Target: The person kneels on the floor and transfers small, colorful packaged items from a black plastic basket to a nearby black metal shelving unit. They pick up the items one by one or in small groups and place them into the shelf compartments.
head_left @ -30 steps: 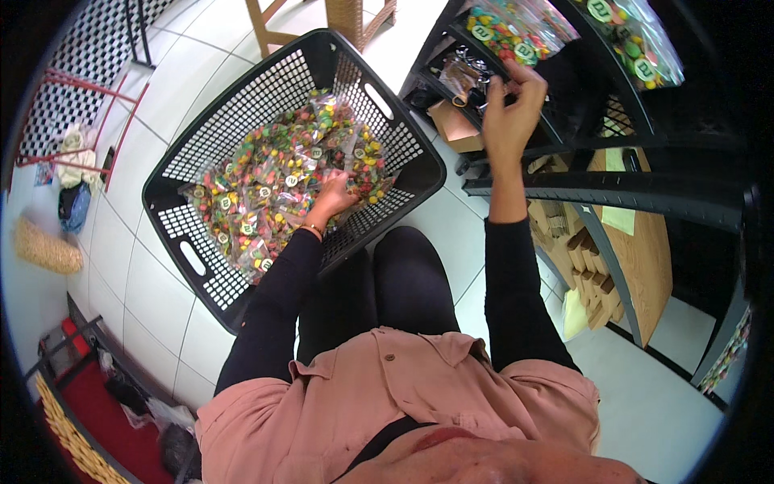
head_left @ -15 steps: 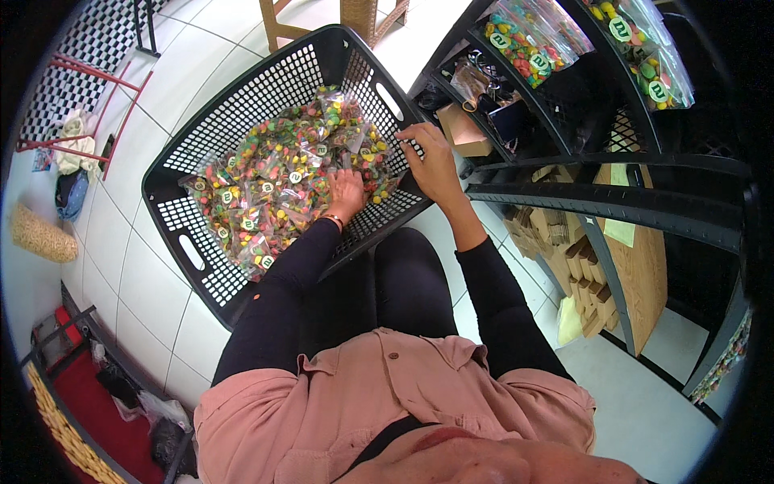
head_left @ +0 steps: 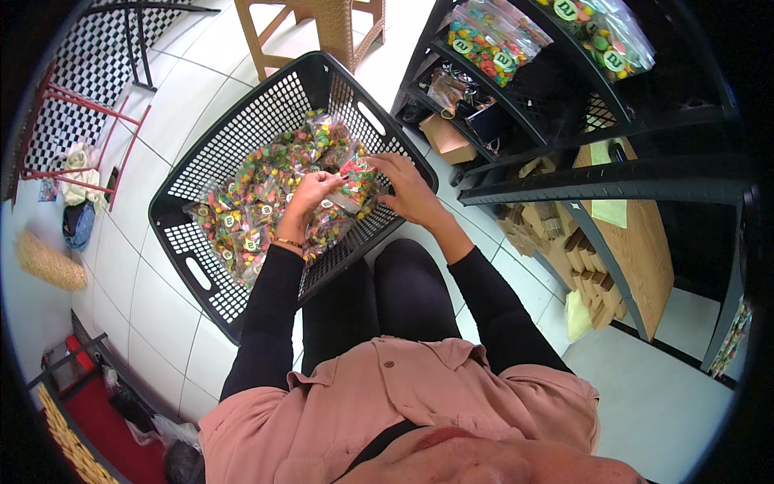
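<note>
While you crouch over the white tiled floor [head_left: 153, 290], the stock around you runs as follows, largest first.

Black metal shelving unit [head_left: 564, 121], along the floor's right edge: its upper tiers carry clear bags of coloured candies [head_left: 492, 36], and a lower tier holds a brown cardboard box [head_left: 447, 139].

Black perforated plastic basket [head_left: 242, 161], on the floor in front of your knees, set at an angle with one corner pointing toward the shelving. A handle slot shows in its near-left wall.

Wooden stool [head_left: 322, 28], just past the basket's far corner; only its legs show.

Pile of clear candy packets [head_left: 266, 202], filling the basket's floor from its near-left side to its far-right wall.

Single candy packet [head_left: 351, 184], at the right side of the pile, close to the basket's right rim, raised slightly above the others.

Your right hand [head_left: 407, 187], reaching over the basket's right rim, fingers closed on the right end of that packet.

Your left hand [head_left: 310, 194], gold bracelet at the wrist, resting on the pile with fingers pinched on the same packet's left end. Both hands hold it between them.
</note>
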Tool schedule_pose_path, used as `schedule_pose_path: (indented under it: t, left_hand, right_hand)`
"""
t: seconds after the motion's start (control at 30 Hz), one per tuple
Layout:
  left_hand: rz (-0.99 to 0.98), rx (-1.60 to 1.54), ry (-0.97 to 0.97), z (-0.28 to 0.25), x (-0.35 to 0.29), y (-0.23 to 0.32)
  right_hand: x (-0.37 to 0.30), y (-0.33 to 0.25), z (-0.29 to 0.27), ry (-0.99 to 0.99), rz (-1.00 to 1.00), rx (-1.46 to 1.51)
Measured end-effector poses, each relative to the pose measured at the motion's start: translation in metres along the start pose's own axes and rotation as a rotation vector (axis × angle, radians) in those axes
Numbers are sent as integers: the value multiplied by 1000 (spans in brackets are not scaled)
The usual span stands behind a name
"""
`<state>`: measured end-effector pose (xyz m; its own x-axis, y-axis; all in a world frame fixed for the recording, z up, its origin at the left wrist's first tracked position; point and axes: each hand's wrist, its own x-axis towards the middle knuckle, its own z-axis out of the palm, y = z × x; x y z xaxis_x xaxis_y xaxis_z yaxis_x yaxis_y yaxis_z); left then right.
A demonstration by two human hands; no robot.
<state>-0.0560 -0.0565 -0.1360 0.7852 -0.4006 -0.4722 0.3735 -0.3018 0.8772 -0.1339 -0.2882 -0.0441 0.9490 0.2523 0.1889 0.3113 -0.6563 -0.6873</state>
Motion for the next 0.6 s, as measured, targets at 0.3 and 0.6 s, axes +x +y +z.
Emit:
schedule_pose_path:
  t: [0.3, 0.6]
  left_hand:
    - [116, -278, 103, 36, -64, 103]
    - [223, -400, -134, 61, -59, 95]
  right_hand:
    - [-2, -25, -21, 15, 273, 276]
    - [-23, -10, -21, -21, 294, 921]
